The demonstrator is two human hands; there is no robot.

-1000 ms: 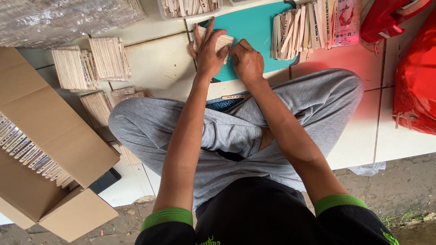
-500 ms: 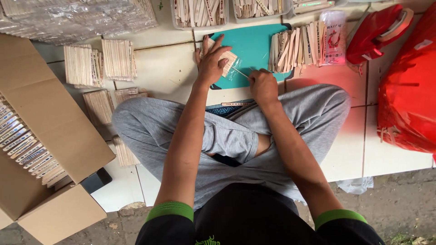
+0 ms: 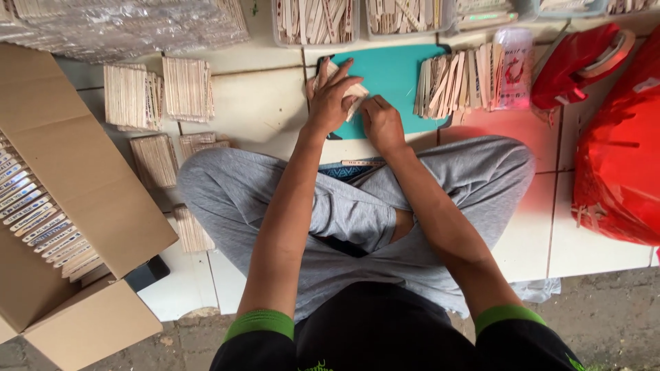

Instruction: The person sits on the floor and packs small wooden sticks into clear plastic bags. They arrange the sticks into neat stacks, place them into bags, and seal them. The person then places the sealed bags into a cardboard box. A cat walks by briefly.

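A small bundle of wooden sticks (image 3: 352,93) is pressed down under the left hand (image 3: 331,98), fingers spread over the top of it, so that grip is closed on the bundle. The bundle is lying at the near left corner of a teal mat (image 3: 399,75) set on the tiled floor (image 3: 254,103). The right hand (image 3: 381,124) is seen just beside it, fingertips tucked against the bundle's edge on the mat; whether that grip is clamped on anything cannot be told from here. To the right of the mat a loose row of sticks (image 3: 454,82) is stacked, with a clear packet (image 3: 514,65) next to it. Neat stick bundles (image 3: 158,96) are laid out to the left, beyond the grey trouser knee (image 3: 206,178). An open cardboard box (image 3: 62,206) packed with sticks is seen at the far left, and red bags (image 3: 612,158) at the right.
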